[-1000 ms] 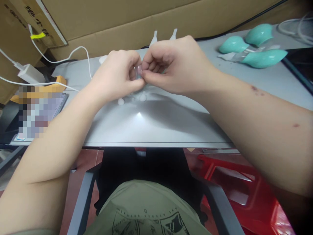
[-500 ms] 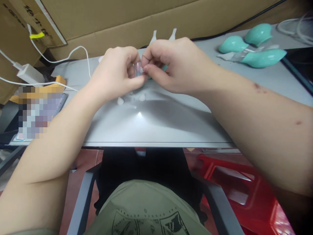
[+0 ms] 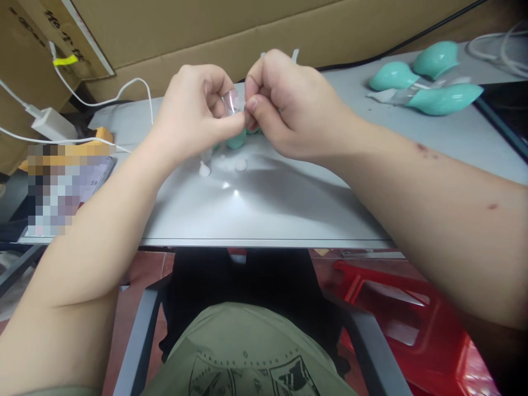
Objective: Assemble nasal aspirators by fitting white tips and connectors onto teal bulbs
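Observation:
My left hand (image 3: pixel 202 110) is closed around a small clear plastic piece (image 3: pixel 233 102), held between thumb and fingers above the grey table. Close on its right, my right hand (image 3: pixel 280 104) pinches at the edge of that piece; whatever lies between its fingertips is too small to make out. Beneath the hands a teal bulb (image 3: pixel 236 139) partly shows. Small white pieces lie in front of them, one drop-shaped (image 3: pixel 204 169) and one round (image 3: pixel 241 164). White tips of something stand behind my right hand, mostly hidden.
Three teal bulbs (image 3: pixel 445 100) with clear and white parts lie at the back right, beside a dark flat device (image 3: pixel 507 110). A phone (image 3: pixel 97 179), a white charger (image 3: pixel 53 125) and white cables are on the left. Cardboard (image 3: pixel 185 33) rises behind the table (image 3: pixel 264 220).
Both hands have risen slightly, and my right hand's fingers have shifted up at the clear piece. More of the teal bulb beneath them now shows.

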